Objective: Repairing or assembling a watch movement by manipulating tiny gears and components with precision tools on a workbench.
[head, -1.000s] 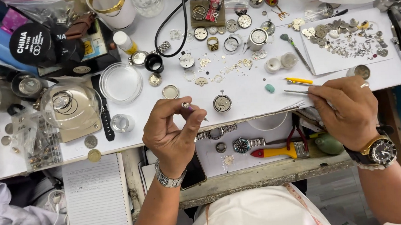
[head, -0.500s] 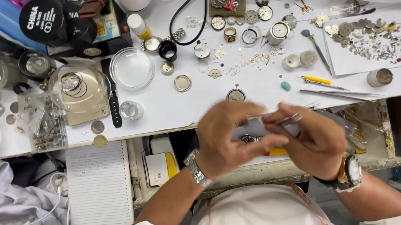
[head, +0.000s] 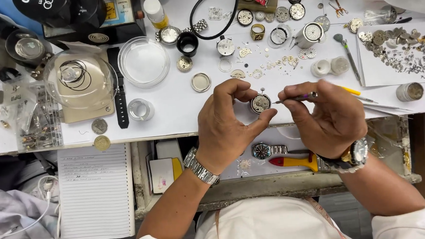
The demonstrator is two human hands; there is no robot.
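Left hand [head: 228, 126] at frame centre pinching a round watch movement [head: 260, 103] between thumb and fingers above the white worktop [head: 172, 112], right hand [head: 329, 119] closed around a slim screwdriver [head: 298, 97] tipped at the movement, loose gears [head: 268, 63] just behind, clear round dish [head: 144, 61] upper left, black watch strap [head: 118, 88] beside it, wristwatch [head: 267, 150] and yellow-red tool [head: 295, 161] in the drawer below the hands.

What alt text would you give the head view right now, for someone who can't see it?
Seen from above, the left hand pinches a small round watch movement while the right hand points a thin tool at it. They work over a white bench strewn with watch parts, beside a clear round dish and a black strap.
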